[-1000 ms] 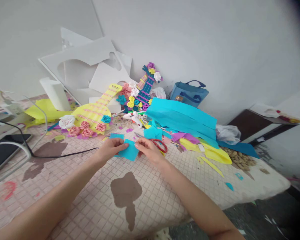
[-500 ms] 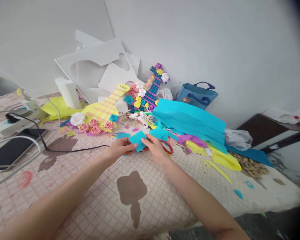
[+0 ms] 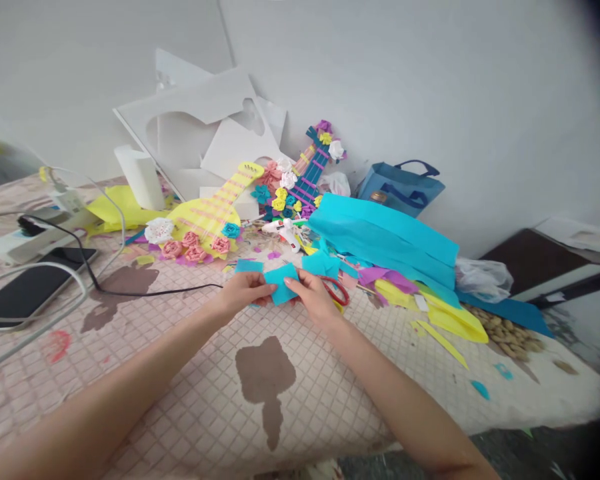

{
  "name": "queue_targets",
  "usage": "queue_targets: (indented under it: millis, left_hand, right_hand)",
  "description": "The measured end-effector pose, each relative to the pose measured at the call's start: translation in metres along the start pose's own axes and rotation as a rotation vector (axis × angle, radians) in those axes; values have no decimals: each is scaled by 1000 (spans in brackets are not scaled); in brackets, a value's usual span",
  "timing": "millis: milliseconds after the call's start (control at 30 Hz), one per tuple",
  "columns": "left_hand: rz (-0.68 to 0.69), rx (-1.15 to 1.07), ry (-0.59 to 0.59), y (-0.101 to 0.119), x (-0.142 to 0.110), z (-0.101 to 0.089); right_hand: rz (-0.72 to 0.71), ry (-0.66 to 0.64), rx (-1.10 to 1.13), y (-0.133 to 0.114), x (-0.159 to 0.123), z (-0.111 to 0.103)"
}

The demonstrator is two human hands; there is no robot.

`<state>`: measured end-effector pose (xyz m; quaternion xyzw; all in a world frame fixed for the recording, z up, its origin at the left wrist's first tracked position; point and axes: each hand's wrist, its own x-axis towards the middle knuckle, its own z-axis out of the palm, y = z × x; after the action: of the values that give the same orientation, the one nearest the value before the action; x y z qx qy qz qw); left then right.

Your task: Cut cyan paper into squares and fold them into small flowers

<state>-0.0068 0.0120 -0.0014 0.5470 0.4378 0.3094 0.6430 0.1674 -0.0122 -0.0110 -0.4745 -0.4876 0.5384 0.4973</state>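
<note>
A small turquoise paper square (image 3: 281, 283) is pinched between both my hands, just above the table. My left hand (image 3: 245, 292) grips its left edge between thumb and fingers. Its right edge is held by my right hand (image 3: 311, 293), thumb on top. Behind the hands lie more turquoise paper pieces (image 3: 323, 264), and another turquoise square (image 3: 250, 266) is by my left hand. Scissors with red handles (image 3: 338, 291) lie just right of my right hand, partly hidden by it. Beyond the paper rests a white glue gun (image 3: 286, 232).
A yellow paper guitar with flowers (image 3: 205, 217) and a blue one (image 3: 310, 177) stand behind. Large turquoise paper sheets (image 3: 385, 240) spread to the right, near peanuts (image 3: 510, 335). At left are a phone (image 3: 35, 287), a power strip (image 3: 25, 243) and a black cable (image 3: 155, 293).
The paper square has turned slightly and now faces the camera flatter and more level. Both hands keep hold of it. The whole view has shifted a little.
</note>
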Motion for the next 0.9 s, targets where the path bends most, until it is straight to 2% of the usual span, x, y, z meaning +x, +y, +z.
queue_targets:
  millis: [333, 500, 900]
  left_hand:
    - [14, 5, 7, -3, 3, 0]
    - [1, -39, 51, -1, 2, 1]
    - [4, -20, 43, -2, 1, 1]
  right_hand:
    - [-19, -12, 15, 7, 2, -2]
    - [-2, 11, -30, 3, 1, -1]
    - [12, -5, -43, 3, 3, -2]
